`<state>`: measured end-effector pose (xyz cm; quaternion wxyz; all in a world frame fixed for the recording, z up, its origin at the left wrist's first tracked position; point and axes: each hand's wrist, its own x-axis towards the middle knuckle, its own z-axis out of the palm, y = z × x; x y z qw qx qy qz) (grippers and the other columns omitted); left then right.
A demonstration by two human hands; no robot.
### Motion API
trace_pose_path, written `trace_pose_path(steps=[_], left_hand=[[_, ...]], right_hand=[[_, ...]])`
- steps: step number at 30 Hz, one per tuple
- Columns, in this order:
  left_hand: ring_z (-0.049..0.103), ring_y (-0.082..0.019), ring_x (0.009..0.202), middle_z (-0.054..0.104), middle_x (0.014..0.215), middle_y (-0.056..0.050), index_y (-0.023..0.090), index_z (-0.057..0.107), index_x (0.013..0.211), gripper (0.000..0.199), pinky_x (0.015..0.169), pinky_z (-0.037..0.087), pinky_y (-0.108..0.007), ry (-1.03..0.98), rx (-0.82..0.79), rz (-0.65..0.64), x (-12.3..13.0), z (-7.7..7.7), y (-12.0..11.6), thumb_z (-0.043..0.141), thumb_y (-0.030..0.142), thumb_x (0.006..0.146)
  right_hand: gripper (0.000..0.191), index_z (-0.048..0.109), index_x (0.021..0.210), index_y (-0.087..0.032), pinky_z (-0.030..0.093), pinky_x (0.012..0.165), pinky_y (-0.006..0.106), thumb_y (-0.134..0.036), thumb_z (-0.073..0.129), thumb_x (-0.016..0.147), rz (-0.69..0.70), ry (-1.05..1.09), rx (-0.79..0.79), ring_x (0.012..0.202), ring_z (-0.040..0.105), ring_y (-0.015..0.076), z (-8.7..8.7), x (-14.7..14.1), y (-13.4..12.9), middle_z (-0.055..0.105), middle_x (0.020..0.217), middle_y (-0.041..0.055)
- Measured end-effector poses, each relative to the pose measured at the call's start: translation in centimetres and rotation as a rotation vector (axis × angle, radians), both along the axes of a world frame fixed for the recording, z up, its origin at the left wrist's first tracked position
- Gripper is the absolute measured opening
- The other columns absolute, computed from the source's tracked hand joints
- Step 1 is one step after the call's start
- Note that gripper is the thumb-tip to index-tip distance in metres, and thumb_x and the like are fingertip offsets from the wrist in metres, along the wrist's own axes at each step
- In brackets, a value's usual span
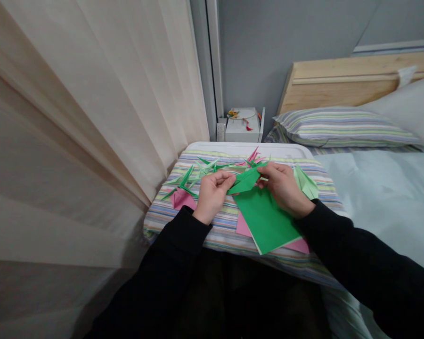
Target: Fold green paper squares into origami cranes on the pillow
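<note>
My left hand (212,195) and my right hand (281,187) both pinch a dark green folded origami paper (245,181) between them, one at each end. Under my right hand lies a flat green paper sheet (265,221) on a pink paper sheet (297,246). Several folded paper cranes in green and pink lie in a loose heap beyond my hands, with a green crane (205,167) nearest my left hand. A pink crane (182,198) sits by my left wrist, and a pale green crane (305,183) lies past my right hand.
The papers rest on a striped cloth (233,159) over a white board (247,148). A beige curtain (92,117) hangs along the left. On the right are a bed with a pale blue sheet (374,188), a striped pillow (342,127) and a wooden headboard (339,84). A small white box (242,130) stands at the back.
</note>
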<state>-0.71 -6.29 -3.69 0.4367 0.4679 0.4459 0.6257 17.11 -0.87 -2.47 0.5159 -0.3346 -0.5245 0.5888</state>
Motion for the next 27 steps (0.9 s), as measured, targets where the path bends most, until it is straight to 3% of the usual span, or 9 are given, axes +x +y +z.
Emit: trace_pose_path(steps=[4, 7, 11, 13, 15, 17, 22, 27], left_hand=[[0.066, -0.016, 0.064, 0.071, 0.07, -0.002, 0.015, 0.072, 0.077, 0.022, 0.061, 0.057, -0.028, 0.014, -0.017, 0.001, -0.1, -0.1, 0.1, 0.083, 0.035, 0.075], [0.069, -0.019, 0.072, 0.072, 0.078, -0.005, 0.015, 0.072, 0.081, 0.023, 0.065, 0.06, -0.031, 0.01, -0.015, 0.009, -0.1, 0.0, 0.1, 0.08, 0.037, 0.079], [0.074, -0.021, 0.094, 0.07, 0.118, -0.007, 0.024, 0.065, 0.12, 0.031, 0.084, 0.063, -0.039, -0.134, 0.084, 0.058, -0.1, 0.5, -0.5, 0.066, 0.038, 0.092], [0.075, -0.021, 0.099, 0.064, 0.132, -0.007, 0.033, 0.049, 0.14, 0.051, 0.092, 0.062, -0.043, -0.125, 0.126, 0.01, 0.1, 0.8, -0.8, 0.068, 0.034, 0.092], [0.075, -0.023, 0.1, 0.064, 0.133, -0.008, 0.036, 0.04, 0.146, 0.067, 0.094, 0.061, -0.045, -0.033, 0.151, -0.083, 0.4, 0.8, -1.0, 0.073, 0.029, 0.088], [0.074, -0.023, 0.099, 0.068, 0.123, -0.007, 0.032, 0.045, 0.143, 0.064, 0.092, 0.061, -0.044, 0.054, 0.166, -0.145, 0.6, 0.7, -1.0, 0.075, 0.027, 0.086], [0.072, -0.019, 0.089, 0.074, 0.097, -0.005, 0.018, 0.071, 0.102, 0.016, 0.086, 0.06, -0.033, 0.171, 0.18, -0.068, 0.5, 0.1, -0.4, 0.071, 0.024, 0.087], [0.072, -0.018, 0.081, 0.075, 0.087, -0.004, 0.018, 0.073, 0.097, 0.021, 0.078, 0.059, -0.031, 0.097, 0.137, -0.029, 0.3, 0.1, -0.2, 0.079, 0.028, 0.08]], right_hand=[[0.014, 0.069, 0.076, -0.021, 0.05, 0.052, 0.026, -0.033, 0.076, 0.077, -0.013, -0.033, 0.083, 0.056, 0.059, 0.0125, 0.1, 0.0, -0.1, 0.064, 0.065, -0.0024], [0.028, 0.067, 0.092, -0.023, 0.055, 0.051, 0.027, -0.034, 0.084, 0.072, 0.016, -0.033, 0.123, 0.052, 0.061, 0.0127, 0.3, -0.1, -0.2, 0.065, 0.066, -0.0052], [0.035, 0.061, 0.081, -0.022, 0.058, 0.052, 0.027, -0.035, 0.089, 0.066, -0.037, 0.024, 0.06, 0.052, 0.068, 0.0145, 0.5, 0.1, 0.0, 0.068, 0.066, -0.0037], [0.036, 0.059, 0.077, -0.022, 0.06, 0.056, 0.027, -0.034, 0.09, 0.064, -0.081, 0.076, 0.015, 0.056, 0.071, 0.015, 0.4, 0.2, 0.2, 0.069, 0.066, -0.0033], [0.035, 0.058, 0.076, -0.022, 0.061, 0.057, 0.027, -0.033, 0.09, 0.064, -0.084, 0.097, 0.011, 0.056, 0.071, 0.0144, 0.5, 0.3, 0.2, 0.068, 0.065, -0.0039], [0.031, 0.06, 0.077, -0.021, 0.061, 0.056, 0.027, -0.031, 0.088, 0.066, -0.049, 0.08, 0.051, 0.053, 0.069, 0.0131, 0.6, 0.2, 0.0, 0.066, 0.066, -0.005], [0.017, 0.068, 0.079, -0.02, 0.059, 0.054, 0.029, -0.03, 0.08, 0.074, 0.064, -0.023, 0.16, 0.054, 0.068, 0.0134, 0.9, 0.0, -0.7, 0.068, 0.076, -0.0021], [0.015, 0.071, 0.083, -0.021, 0.059, 0.063, 0.033, -0.033, 0.078, 0.079, 0.169, -0.113, 0.213, 0.061, 0.069, 0.0162, 1.0, 0.3, -1.1, 0.069, 0.074, 0.0]])
